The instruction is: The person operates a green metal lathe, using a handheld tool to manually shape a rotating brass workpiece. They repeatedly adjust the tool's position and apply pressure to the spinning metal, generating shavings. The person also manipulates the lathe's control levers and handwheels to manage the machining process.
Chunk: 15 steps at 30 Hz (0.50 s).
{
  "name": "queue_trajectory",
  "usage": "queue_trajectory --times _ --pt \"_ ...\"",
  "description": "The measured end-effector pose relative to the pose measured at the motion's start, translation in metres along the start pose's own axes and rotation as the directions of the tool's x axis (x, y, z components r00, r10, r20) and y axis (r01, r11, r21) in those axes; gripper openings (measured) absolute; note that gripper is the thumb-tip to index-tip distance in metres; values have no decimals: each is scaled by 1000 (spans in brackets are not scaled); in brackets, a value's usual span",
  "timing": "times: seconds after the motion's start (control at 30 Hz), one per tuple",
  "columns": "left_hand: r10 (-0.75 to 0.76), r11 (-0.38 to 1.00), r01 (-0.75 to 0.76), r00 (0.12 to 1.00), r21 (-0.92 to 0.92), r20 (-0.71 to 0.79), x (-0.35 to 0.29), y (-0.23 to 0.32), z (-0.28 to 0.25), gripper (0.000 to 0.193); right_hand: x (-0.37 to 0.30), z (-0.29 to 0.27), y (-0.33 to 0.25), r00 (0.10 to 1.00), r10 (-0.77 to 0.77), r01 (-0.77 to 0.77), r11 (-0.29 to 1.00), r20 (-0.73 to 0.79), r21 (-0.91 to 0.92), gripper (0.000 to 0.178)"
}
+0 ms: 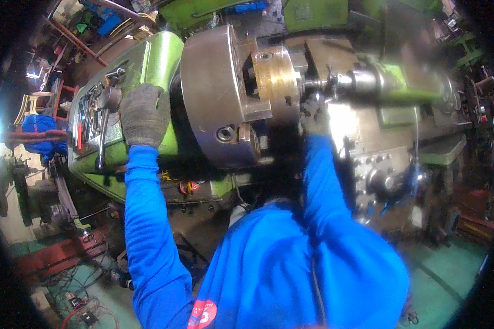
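My left hand (145, 115), in a dark grey glove, lies on the green headstock cover (164, 57) of a large lathe, its fingers laid out over the top. To its right is the big steel chuck (211, 96), whose jaws stand around a brass-coloured cylindrical workpiece (274, 74). My right hand (314, 114), gloved too, is at the right end of that workpiece, just below the tailstock spindle (362, 82). Its fingers are bent and bunched together. What they hold, if anything, is hidden.
Left of my left hand, a long-handled wrench (104, 129) and several small tools lie on the headstock top. A control panel with knobs (387, 178) is at the lower right. Cables (88, 307) trail over the green floor. A blue-covered chair (38, 129) stands far left.
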<state>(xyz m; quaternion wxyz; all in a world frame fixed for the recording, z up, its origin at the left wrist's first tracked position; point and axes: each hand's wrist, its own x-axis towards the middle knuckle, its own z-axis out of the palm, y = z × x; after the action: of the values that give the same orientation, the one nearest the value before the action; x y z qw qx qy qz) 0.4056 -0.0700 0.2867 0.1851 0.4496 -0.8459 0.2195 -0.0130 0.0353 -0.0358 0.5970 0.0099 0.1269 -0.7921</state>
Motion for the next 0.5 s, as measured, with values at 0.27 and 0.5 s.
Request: queue_trajectory --times 0.27,0.5 --pt "-2 1000 2 1000 -6 20 -2 1 -5 16 23 -3 12 964 -262 265 957 -45 120 15" --pt "-10 1000 10 999 -18 32 1 1 -1 15 43 -4 4 811 -558 536 589 175 -605 38"
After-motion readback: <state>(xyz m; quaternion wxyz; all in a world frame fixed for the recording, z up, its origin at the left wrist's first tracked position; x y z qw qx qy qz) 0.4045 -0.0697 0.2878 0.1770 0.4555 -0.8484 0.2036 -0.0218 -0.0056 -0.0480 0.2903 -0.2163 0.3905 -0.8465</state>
